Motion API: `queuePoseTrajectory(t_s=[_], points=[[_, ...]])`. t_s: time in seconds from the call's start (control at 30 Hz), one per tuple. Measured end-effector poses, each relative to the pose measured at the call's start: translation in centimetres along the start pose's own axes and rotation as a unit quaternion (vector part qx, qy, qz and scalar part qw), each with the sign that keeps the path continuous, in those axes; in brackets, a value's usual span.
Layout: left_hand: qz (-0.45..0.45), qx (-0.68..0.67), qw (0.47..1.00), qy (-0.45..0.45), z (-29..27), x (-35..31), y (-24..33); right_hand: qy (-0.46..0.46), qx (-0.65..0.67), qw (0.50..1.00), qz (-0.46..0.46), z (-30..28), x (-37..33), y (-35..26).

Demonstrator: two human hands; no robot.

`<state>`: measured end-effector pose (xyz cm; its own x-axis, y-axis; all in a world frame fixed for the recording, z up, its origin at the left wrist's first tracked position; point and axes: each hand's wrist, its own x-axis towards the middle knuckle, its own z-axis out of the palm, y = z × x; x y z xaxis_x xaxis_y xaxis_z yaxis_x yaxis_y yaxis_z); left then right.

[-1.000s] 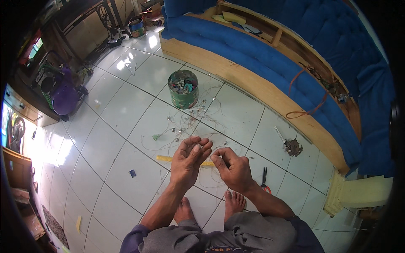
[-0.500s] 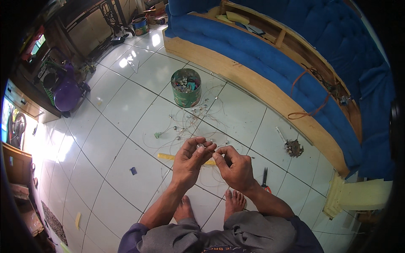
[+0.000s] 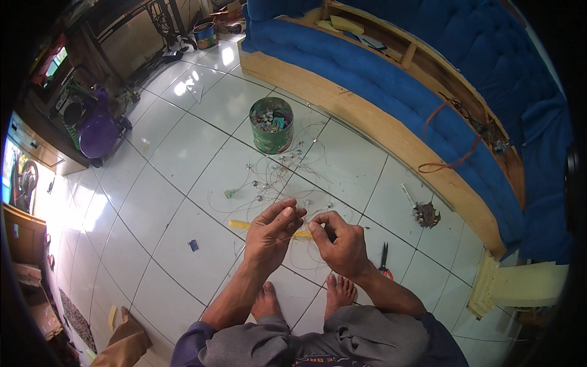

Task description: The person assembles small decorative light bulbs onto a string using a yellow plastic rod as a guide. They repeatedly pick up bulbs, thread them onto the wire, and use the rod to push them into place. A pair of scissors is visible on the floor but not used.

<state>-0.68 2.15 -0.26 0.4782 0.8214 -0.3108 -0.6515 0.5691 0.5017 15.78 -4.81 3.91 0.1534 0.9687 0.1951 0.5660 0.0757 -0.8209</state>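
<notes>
Close handwork above the tiles (image 3: 160,282)

At the near left we see another person's brown-clad leg (image 3: 127,344), then a small blue piece (image 3: 193,245). Our left hand (image 3: 271,233) curls, thumb against fingers; we cannot tell whether it holds anything. Just beyond lie silver-beaded wires (image 3: 255,183), near a green tin (image 3: 271,143). Our right hand (image 3: 341,241) pinches, on what we cannot tell. Farther right lie scissors (image 3: 384,260).

Looking down now on glossy white floor tiles (image 3: 165,165), spotting a green tin (image 3: 273,141) full of odds and ends, shiny pieces (image 3: 255,183) among thin wires (image 3: 287,168), a yellow strip (image 3: 239,224), scissors (image 3: 384,260), a dark clump (image 3: 426,215)!
</notes>
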Motion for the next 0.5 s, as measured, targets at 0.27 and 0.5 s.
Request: queuePoseTrajectory(t_s=[0.27, 0.5], points=[[0.033, 0.028, 0.999, -0.007, 1.2, -0.5, 0.6, 0.009, -0.004, 1.0, -0.011, -0.1, 0.0, -0.1], [0.048, 0.117, 0.988, -0.089, 1.3, -0.7, 0.5, 0.005, 0.001, 1.0, -0.003, -0.3, 0.0, -0.4]])
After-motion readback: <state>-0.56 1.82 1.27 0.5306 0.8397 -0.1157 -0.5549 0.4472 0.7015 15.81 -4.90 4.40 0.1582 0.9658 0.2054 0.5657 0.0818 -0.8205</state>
